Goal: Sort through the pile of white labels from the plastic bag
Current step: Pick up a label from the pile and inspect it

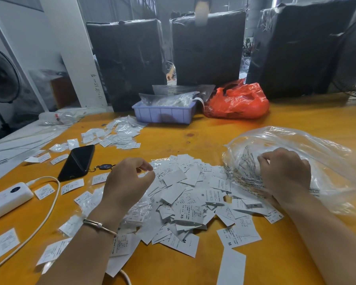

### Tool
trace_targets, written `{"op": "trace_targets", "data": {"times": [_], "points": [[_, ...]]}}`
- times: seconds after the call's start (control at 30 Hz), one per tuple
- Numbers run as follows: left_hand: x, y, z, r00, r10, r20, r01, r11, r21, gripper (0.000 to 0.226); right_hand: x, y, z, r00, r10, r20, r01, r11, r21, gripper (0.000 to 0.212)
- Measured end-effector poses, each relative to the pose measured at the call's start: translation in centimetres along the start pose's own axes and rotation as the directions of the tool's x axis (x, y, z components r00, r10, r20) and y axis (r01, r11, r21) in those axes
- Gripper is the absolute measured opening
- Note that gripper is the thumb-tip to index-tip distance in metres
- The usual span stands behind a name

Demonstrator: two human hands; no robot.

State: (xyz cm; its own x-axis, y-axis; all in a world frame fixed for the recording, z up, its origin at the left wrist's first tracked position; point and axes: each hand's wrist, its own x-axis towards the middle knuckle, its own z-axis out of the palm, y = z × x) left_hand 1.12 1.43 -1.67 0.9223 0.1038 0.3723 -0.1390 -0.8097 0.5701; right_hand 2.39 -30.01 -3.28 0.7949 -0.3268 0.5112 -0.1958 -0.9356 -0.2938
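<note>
Two hands: left [125, 182] over one label pile [185, 202], right [284, 173] on one plastic bag [317, 147].

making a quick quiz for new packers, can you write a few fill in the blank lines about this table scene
1. The right hand grips the clear ____ bag.
2. The left hand hovers over the pile of white ____.
3. The black phone lies on the ____ side of the pile.
4. Behind the pile stands a purple tray, and beside it an ____ bag.

Missing words: plastic; labels; left; orange
</note>
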Motion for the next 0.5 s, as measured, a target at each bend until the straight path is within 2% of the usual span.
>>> {"op": "trace_targets", "data": {"times": [0.17, 0.27, 0.33, 0.37, 0.4, 0.43, 0.5], "points": [[-0.5, 0.7, 0.5, 0.997, 0.077, 0.016, -0.076, 0.997, -0.029, 0.004, -0.7, -1.2, -1.1, 0.992, -0.077, -0.097, 0.088, 0.99, 0.109, 0.03], [-0.8, 1.3, 0.8, 0.991, 0.13, 0.027, -0.127, 0.988, -0.094, 0.007, -2.0, -3.0, -2.3, 0.966, -0.156, -0.205, 0.214, 0.928, 0.305, 0.018], [-1.1, 1.7, 0.9, 0.984, 0.161, 0.077, -0.141, 0.965, -0.223, 0.015, -3.1, -4.2, -3.0, 0.966, -0.205, -0.16, 0.26, 0.762, 0.593, 0.01], [-1.2, 2.0, 1.0, 0.976, 0.18, 0.123, -0.138, 0.946, -0.293, 0.02, -3.6, -4.9, -3.2, 0.971, -0.23, -0.067, 0.199, 0.619, 0.76, 0.008], [-1.4, 2.3, 1.1, 0.963, 0.198, 0.181, -0.123, 0.926, -0.357, 0.029, -4.2, -5.5, -3.3, 0.961, -0.27, 0.056, 0.078, 0.462, 0.883, 0.007], [-1.5, 2.6, 1.1, 0.946, 0.213, 0.246, -0.096, 0.906, -0.413, 0.039, -4.6, -6.0, -3.3, 0.931, -0.322, 0.172, -0.056, 0.342, 0.938, 0.009], [-1.6, 3.0, 1.1, 0.898, 0.238, 0.37, -0.023, 0.865, -0.501, 0.059, -5.2, -6.4, -2.9, 0.851, -0.412, 0.326, -0.234, 0.257, 0.938, 0.019]]}}
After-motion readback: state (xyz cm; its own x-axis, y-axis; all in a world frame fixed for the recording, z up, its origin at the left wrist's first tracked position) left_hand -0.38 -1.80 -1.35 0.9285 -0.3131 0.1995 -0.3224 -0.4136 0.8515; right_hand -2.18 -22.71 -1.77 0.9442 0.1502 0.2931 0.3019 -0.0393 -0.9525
